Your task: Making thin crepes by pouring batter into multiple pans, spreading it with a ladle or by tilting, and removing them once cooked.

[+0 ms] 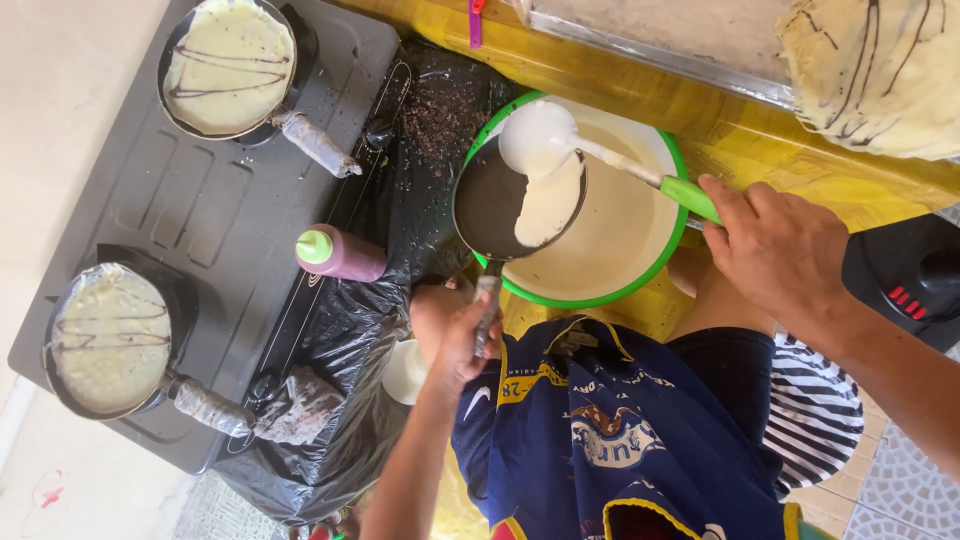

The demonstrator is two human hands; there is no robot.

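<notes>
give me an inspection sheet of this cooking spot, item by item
surface: dark two-burner stove, black plastic sheet beside it, yellow table.
job's things: small dark pan held over a green-rimmed batter bowl; ladle pouring batter into it.
clutter: two pans with crepes, upper and lower, both streaked with dark lines; purple squeeze bottle; finished crepes on a tray.
hands: left hand grips the pan handle; right hand grips the green ladle handle.
cables: nothing seen.
surroundings: tiled floor, black appliance.

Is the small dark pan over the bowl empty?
No. Pale batter covers part of the dark pan below the ladle; the rest is bare.
</notes>
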